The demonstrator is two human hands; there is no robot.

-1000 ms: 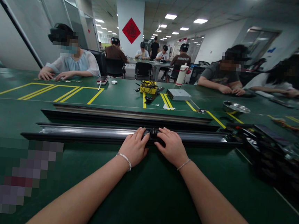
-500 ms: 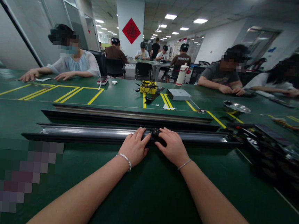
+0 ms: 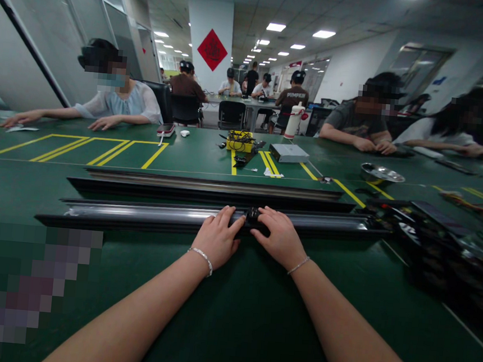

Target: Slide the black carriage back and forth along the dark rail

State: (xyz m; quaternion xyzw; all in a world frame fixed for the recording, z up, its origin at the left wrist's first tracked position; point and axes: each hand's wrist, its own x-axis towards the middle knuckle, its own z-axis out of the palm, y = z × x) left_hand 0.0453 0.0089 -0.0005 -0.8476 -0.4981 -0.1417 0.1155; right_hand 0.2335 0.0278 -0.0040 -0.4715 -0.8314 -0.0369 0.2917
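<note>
A long black channel rail (image 3: 137, 212) with a shiny grey inner face lies across the table before me. My left hand (image 3: 216, 235) grips the rail near its middle, fingers over the far edge and thumb reaching right to a small black block (image 3: 253, 212). This block sits in the channel between my hands. From the other side my right hand (image 3: 281, 235) holds the block, index fingertip against it and thumb at the rail's near side. Its underside is hidden. Behind lies a second long black rail (image 3: 206, 195).
Across the green table (image 3: 201, 160) stand a yellow box of cables (image 3: 240, 141), a grey metal box (image 3: 288, 153) and a steel bowl (image 3: 381, 173). Dark parts (image 3: 430, 242) crowd the right side. Co-workers sit at the far edge, left and right.
The small black block and my left thumb have shifted slightly right along the rail. At the far left, a co-worker's arm has stretched further left.
</note>
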